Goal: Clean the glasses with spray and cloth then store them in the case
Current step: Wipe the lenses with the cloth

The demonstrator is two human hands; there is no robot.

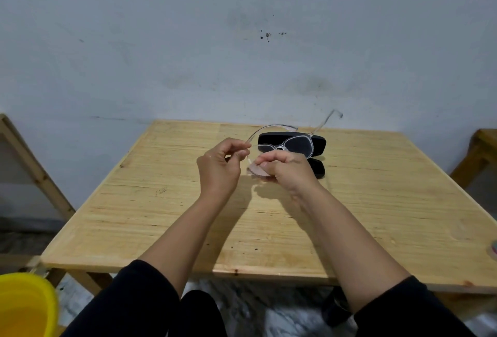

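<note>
The glasses [282, 145] have a clear frame and are held up above the table with both temples unfolded. My left hand [219, 167] pinches the end of the left temple. My right hand [285, 168] grips a small pinkish cloth [256, 169] pressed around the frame near the left lens. Behind the glasses an open black case [318, 145] lies on the table, partly hidden by my right hand. No spray bottle is in view.
A wooden table [188, 229] stands against a grey wall. A yellow bucket [24, 307] sits at the lower left. Wooden frames stand at the left [35, 172] and right [478, 153]. A small round object [493, 249] pokes in at the table's right edge.
</note>
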